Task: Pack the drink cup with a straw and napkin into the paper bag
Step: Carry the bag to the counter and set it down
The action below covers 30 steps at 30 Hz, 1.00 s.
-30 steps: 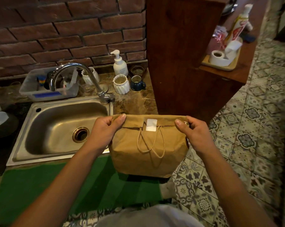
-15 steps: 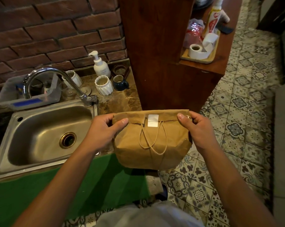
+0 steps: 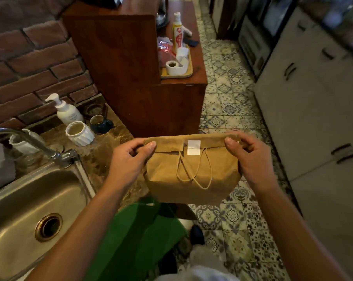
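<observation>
The brown paper bag (image 3: 192, 179) is folded over at the top and closed with a white sticker (image 3: 194, 147); its twine handles hang down the front. I hold it in the air past the counter's right end, above the tiled floor. My left hand (image 3: 129, 161) pinches the folded top at its left corner. At the right corner my right hand (image 3: 250, 157) grips the fold. Cup, straw and napkin are not visible; the bag's inside is hidden.
A steel sink (image 3: 31, 207) and tap (image 3: 40, 147) lie at the left, with a green mat (image 3: 135, 236) on the counter edge below the bag. Soap bottle (image 3: 67, 110) and white cups (image 3: 80, 132) stand by the brick wall. A wooden cabinet (image 3: 135, 74) rises behind; grey cupboards (image 3: 313, 110) at right.
Both hands have carried the closed bag to the right, off the counter's end and over the floor. My view has turned right as well. The grip on the bag's top is unchanged.
</observation>
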Tool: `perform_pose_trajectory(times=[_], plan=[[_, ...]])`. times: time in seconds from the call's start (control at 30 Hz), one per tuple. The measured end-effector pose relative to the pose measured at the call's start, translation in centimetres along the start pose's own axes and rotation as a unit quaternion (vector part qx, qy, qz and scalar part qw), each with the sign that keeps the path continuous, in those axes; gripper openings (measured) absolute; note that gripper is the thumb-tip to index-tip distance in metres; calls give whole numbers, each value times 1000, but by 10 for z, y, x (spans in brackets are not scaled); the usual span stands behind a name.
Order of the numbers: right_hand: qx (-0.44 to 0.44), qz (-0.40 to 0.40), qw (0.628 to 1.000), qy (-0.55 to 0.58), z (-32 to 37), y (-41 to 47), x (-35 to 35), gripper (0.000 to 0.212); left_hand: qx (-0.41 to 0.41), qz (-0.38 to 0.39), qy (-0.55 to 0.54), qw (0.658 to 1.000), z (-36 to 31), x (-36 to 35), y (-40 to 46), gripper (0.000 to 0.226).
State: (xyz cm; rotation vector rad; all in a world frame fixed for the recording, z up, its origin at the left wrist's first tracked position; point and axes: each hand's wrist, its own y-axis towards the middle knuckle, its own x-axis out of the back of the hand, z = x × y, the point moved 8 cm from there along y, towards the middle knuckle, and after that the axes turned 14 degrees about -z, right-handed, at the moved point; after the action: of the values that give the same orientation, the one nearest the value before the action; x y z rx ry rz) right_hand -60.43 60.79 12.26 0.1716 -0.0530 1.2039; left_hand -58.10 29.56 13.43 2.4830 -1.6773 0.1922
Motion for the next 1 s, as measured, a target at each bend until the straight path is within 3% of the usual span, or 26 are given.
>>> perform_pose_trajectory(times=[0.2,0.4,0.63,0.83,1.0], plan=[[19,-126,991,-37,4,-39,102,22,-22,100,-5,995,-21,-72,-29,13],[18,-265,963,-45,-1,-86,244,22,-51,220,-9,974,-55,-195,-94,10],[-11,-428,903,-35,-25,-148,455,12,-125,359,-15,925,-112,-382,-222,16],[-9,-508,858,-74,-24,-192,599,16,-132,429,-45,892,-149,-513,-333,25],[7,-560,818,-131,-8,-222,697,11,-138,494,-61,856,-184,-607,-412,14]])
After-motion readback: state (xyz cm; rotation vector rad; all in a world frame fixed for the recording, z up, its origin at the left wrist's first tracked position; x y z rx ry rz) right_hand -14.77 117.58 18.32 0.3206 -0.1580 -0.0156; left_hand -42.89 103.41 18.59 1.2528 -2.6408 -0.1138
